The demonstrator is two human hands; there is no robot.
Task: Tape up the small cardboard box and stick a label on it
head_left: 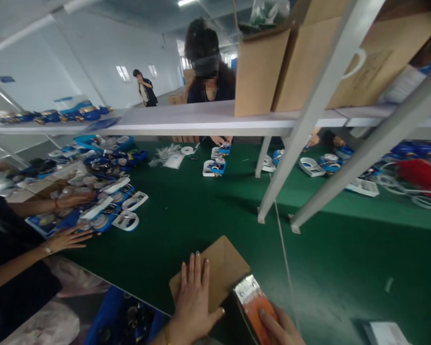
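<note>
A small brown cardboard box point(225, 268) rests on the green tabletop near its front edge. My left hand point(196, 299) presses flat on the left part of the box, its fingers stretched out. In my right hand point(278, 326) is an orange tape dispenser point(254, 304) with a silver metal end, held at the box's lower right corner. I cannot tell whether that metal end touches the cardboard. The lower part of the dispenser is cut off by the frame's bottom edge.
Blue-and-white meter-like parts point(111, 206) are heaped at left beside a co-worker's hand point(66, 239). Metal posts point(273, 196) carry a shelf point(201, 122) with cartons point(262, 72). A blue bin point(107, 311) stands below the table edge. Another person point(210, 72) faces me across the table.
</note>
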